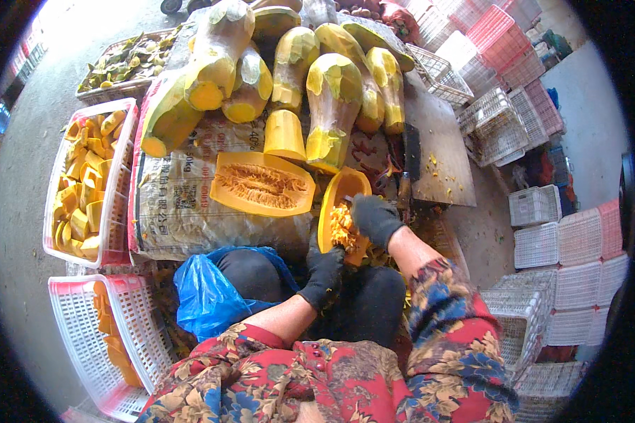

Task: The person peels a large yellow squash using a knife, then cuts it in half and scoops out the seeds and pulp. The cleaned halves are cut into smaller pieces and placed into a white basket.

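Observation:
My left hand (324, 275), in a dark glove, grips the near end of a halved pumpkin (326, 217) tilted above my knees. Over its right edge is my gloved right hand (375, 219), closed on a small tool (348, 198) of which only a pale bit shows. Loose seeds and stringy pulp (343, 226) bulge from the hollow between the two hands. Just left lies another pumpkin half (262, 185), cut face up, its seeds and fibres still inside. Behind it stands a peeled pumpkin chunk (284, 135).
Several long, partly peeled pumpkins (334, 106) cover the table's back. A cleaver (411, 153) lies right, beside a board (444, 153) with scraps. At left are a crate of pumpkin pieces (132, 132), another crate (137, 312) and a peel tray (98, 95). Stacked crates (579, 240) line the right.

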Demonstrator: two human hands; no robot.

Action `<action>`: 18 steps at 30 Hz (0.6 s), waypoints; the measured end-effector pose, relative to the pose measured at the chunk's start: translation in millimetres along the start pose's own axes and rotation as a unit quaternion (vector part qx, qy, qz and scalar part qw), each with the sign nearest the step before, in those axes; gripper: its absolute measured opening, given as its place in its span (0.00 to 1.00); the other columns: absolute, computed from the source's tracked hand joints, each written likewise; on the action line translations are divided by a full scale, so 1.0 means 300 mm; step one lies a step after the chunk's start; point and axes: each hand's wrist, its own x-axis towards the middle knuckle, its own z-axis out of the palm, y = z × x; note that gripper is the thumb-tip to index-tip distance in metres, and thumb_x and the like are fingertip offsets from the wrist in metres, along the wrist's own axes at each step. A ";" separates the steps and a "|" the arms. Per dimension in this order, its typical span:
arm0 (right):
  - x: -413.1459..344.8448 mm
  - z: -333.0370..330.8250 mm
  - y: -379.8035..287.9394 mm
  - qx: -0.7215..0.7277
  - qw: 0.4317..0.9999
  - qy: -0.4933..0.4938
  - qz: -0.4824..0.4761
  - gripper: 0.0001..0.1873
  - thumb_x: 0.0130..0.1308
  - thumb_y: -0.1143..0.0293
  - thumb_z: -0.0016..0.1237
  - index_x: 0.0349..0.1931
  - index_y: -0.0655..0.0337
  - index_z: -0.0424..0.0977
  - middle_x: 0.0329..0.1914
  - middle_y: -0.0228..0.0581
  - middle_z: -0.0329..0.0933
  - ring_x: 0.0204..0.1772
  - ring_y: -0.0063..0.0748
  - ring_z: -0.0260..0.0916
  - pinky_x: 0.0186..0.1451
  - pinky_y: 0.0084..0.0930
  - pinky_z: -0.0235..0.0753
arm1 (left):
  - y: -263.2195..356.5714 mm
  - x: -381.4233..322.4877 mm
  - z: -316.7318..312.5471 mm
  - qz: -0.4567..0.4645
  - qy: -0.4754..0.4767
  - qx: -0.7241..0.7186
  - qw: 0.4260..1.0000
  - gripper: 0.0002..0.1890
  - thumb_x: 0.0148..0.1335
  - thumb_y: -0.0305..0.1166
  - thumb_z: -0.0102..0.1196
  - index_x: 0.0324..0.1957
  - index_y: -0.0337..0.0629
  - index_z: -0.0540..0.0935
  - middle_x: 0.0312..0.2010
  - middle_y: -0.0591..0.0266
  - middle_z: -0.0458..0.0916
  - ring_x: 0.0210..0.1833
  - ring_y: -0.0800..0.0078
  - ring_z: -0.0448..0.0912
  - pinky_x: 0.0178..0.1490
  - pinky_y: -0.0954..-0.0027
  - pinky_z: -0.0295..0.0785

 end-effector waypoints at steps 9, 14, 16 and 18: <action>-0.037 -0.097 0.005 -0.300 0.934 0.023 -0.190 0.06 0.59 0.71 0.45 0.32 0.62 0.73 0.28 0.51 0.78 0.33 0.45 0.79 0.33 0.35 0.77 | -0.011 0.006 -0.010 -0.014 0.003 0.034 0.999 0.31 0.49 0.15 0.48 0.60 0.38 0.64 0.52 0.57 0.73 0.54 0.65 0.72 0.60 0.68 0.66; 0.087 -0.068 0.042 -0.143 0.985 0.095 -0.006 0.06 0.58 0.71 0.46 0.33 0.60 0.76 0.25 0.48 0.79 0.30 0.42 0.79 0.29 0.33 0.77 | 0.004 -0.005 -0.002 0.013 0.014 0.029 0.999 0.34 0.48 0.15 0.49 0.62 0.37 0.62 0.54 0.55 0.72 0.56 0.64 0.71 0.61 0.68 0.65; 0.033 -0.057 0.031 -0.227 0.971 0.010 -0.071 0.06 0.58 0.71 0.47 0.32 0.61 0.76 0.25 0.49 0.78 0.29 0.44 0.79 0.28 0.35 0.77 | 0.005 -0.010 -0.001 0.007 0.025 0.068 0.997 0.34 0.49 0.16 0.50 0.62 0.37 0.62 0.54 0.54 0.72 0.57 0.64 0.71 0.61 0.68 0.65; -0.052 -0.056 0.003 -0.184 0.981 -0.037 -0.053 0.06 0.58 0.72 0.46 0.32 0.62 0.75 0.26 0.50 0.78 0.31 0.46 0.79 0.31 0.36 0.77 | 0.001 -0.010 0.001 0.012 0.024 0.087 0.996 0.32 0.50 0.19 0.52 0.61 0.38 0.63 0.54 0.55 0.72 0.56 0.64 0.72 0.60 0.67 0.66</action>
